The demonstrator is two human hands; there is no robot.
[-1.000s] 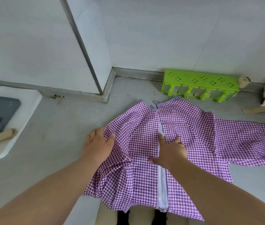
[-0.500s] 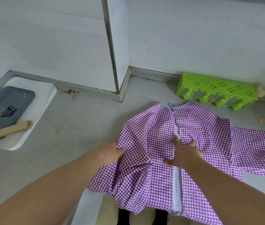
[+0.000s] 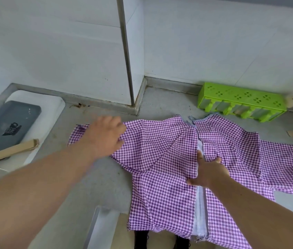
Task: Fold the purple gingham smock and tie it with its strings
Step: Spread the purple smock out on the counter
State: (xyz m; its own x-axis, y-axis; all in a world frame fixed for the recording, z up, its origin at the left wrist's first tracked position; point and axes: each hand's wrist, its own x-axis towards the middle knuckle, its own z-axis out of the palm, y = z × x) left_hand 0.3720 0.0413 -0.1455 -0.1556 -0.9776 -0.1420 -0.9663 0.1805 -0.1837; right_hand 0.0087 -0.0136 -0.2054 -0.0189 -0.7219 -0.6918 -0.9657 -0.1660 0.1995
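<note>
Item: smock point(image 3: 169, 159), flat on my table point(image 3: 102, 180), long axis fore-aft; my left hand point(image 3: 104, 135), fingers spread on the left sleeve, lay nearer it; right hand point(image 3: 208, 171) flat, pinning centre.

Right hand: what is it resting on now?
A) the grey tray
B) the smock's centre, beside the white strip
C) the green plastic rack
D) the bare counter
B: the right hand lies flat on the purple gingham smock by its white centre strip.
</note>
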